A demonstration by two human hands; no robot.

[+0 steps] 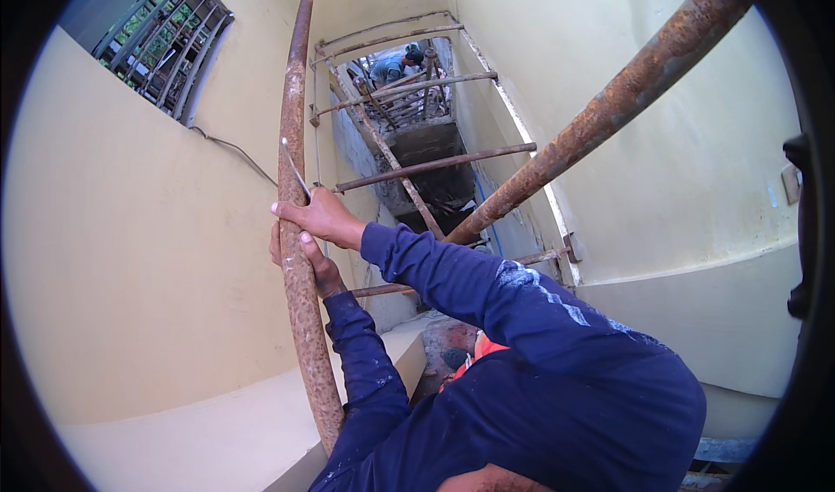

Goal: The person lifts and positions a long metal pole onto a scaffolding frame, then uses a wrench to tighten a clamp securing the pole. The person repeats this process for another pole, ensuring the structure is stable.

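A long rusty metal pipe (300, 292) stands nearly upright in front of me, left of the middle. My left hand (320, 264) is closed around it, thumb along its near side and fingertips showing at its left edge. Just above, my right hand (326, 218) reaches across and grips the same pipe, its thumb lying over the front; its other fingers are mostly hidden. A thin pale wire (297, 170) sticks up beside the pipe from my right hand. Whether that hand also pinches the wire, I cannot tell.
A second rusty pipe (600, 109) slants across the right. Behind stands a scaffold frame with rusty crossbars (435, 170) over a deep, narrow gap. Cream walls (156, 274) flank me, with a barred window (165, 40) at upper left. Another person (391, 67) bends among poles far below.
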